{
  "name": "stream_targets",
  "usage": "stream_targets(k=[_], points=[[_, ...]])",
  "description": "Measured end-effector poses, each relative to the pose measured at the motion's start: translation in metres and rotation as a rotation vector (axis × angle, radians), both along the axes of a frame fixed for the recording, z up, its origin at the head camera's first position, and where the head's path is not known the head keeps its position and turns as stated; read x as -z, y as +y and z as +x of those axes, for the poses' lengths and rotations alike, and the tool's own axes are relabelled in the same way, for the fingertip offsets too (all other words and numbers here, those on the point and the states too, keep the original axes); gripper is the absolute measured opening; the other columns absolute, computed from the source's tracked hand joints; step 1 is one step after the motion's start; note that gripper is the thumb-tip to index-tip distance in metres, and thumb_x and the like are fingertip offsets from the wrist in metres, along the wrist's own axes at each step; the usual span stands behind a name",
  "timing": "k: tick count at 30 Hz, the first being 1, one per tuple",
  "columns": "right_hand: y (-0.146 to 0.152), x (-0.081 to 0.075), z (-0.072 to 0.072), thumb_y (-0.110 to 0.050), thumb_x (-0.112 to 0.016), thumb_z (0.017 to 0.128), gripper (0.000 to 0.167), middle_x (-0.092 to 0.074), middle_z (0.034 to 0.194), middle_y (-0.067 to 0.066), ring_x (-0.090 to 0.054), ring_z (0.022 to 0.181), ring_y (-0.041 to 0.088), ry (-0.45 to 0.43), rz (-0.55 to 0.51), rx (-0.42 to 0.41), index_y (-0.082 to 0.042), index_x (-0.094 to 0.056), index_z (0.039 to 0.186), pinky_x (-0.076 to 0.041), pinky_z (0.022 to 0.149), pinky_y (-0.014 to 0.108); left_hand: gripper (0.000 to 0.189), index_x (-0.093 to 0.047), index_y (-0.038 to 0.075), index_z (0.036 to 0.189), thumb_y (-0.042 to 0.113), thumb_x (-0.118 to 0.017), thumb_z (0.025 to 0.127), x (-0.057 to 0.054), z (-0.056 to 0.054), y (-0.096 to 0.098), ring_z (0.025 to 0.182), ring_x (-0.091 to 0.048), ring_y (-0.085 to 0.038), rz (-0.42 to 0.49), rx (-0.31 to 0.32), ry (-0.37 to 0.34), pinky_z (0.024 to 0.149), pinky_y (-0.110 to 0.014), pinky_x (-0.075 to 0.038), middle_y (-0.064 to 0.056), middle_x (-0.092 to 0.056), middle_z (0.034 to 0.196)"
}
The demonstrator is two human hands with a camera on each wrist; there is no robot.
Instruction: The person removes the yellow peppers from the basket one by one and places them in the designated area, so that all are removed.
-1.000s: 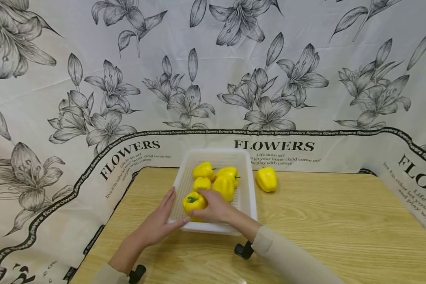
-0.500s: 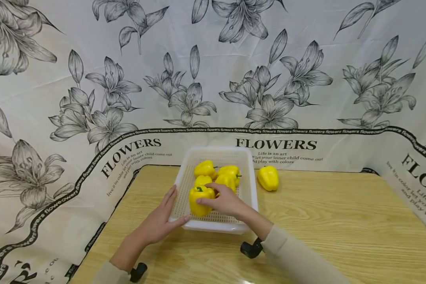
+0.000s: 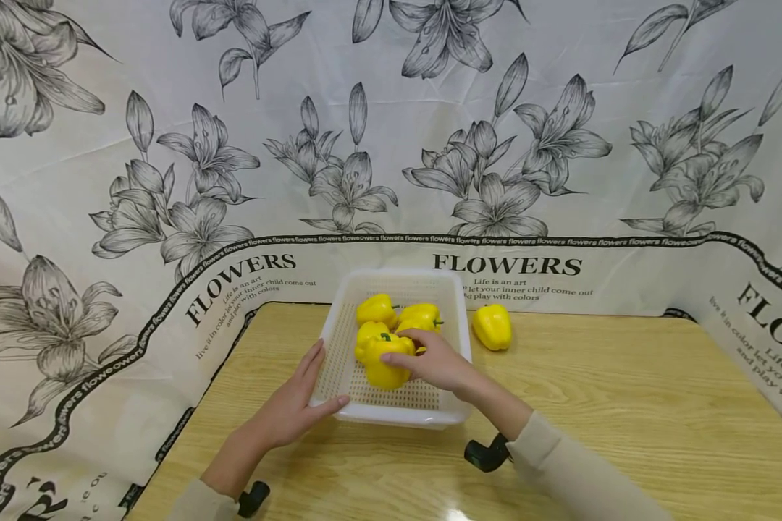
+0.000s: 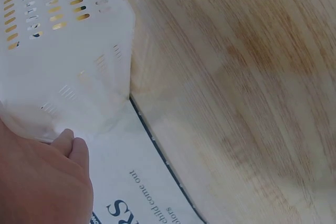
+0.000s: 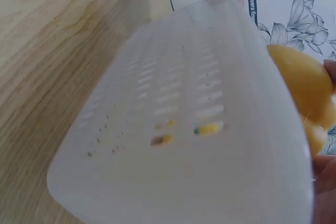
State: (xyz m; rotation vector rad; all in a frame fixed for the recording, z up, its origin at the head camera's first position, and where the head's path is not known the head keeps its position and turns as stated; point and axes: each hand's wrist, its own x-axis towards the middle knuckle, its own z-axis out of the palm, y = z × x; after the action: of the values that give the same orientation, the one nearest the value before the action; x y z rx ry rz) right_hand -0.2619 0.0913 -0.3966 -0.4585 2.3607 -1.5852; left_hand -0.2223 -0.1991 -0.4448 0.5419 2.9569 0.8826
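Note:
My right hand [image 3: 439,365] grips a yellow bell pepper [image 3: 387,373] with a green stem, holding it upright over the white perforated plastic basket [image 3: 397,415]. In the right wrist view this pepper [image 5: 296,80] shows above the basket's rim, with part of the hand beside it. My left hand [image 3: 293,407] holds the basket's near left corner, thumb on the front rim and fingers along the left side. Behind the held pepper lie other yellow bell peppers, including one at the back left [image 3: 375,310] and one at the right [image 3: 420,317]; some are partly hidden.
One more yellow bell pepper [image 3: 492,327] lies on the wooden table [image 3: 593,391], to the right of the basket. A flower-printed cloth [image 3: 391,166] hangs behind the table and along its left side. Black wrist-camera mounts [image 3: 486,454] show below the wrists.
The right hand has lifted the bell pepper from the basket's near left corner and carried it to the right, turning it more upright. The left hand keeps its hold on the basket.

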Motion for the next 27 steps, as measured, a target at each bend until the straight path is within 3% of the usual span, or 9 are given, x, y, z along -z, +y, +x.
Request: stream_targets(k=[8, 23, 27], points=[[0.017, -0.012, 0.001, -0.044, -0.077, 0.091, 0.075, -0.062, 0.133, 0.014, -0.064, 0.107, 0.026, 0.018, 0.025, -0.006, -0.003, -0.052, 0.148, -0.062, 0.079, 0.036, 0.103, -0.004, 0.013, 0.166, 0.063, -0.059, 0.096, -0.001, 0.000, 0.001, 0.153, -0.023, -0.038, -0.001, -0.008, -0.009, 0.119, -0.058, -0.029, 0.000, 0.003, 0.172], [0.048, -0.025, -0.004, -0.042, -0.075, 0.093, 0.075, -0.057, 0.141, 0.019, -0.063, 0.112, 0.030, 0.060, 0.065, 0.005, -0.002, -0.048, 0.150, -0.062, 0.082, 0.038, 0.105, -0.003, 0.013, 0.166, 0.069, -0.056, 0.094, 0.003, -0.002, -0.002, 0.153, -0.023, -0.038, 0.001, 0.008, 0.010, 0.119, -0.058, -0.030, -0.003, 0.002, 0.173], [0.057, -0.024, -0.008, -0.041, -0.074, 0.094, 0.070, -0.058, 0.138, 0.019, -0.063, 0.111, 0.030, 0.069, 0.061, -0.002, -0.003, -0.051, 0.148, -0.062, 0.085, 0.043, 0.106, -0.004, 0.012, 0.166, 0.070, -0.055, 0.094, 0.002, -0.002, -0.002, 0.153, -0.023, -0.038, 0.000, 0.015, 0.013, 0.119, -0.057, -0.030, -0.003, 0.001, 0.173]])
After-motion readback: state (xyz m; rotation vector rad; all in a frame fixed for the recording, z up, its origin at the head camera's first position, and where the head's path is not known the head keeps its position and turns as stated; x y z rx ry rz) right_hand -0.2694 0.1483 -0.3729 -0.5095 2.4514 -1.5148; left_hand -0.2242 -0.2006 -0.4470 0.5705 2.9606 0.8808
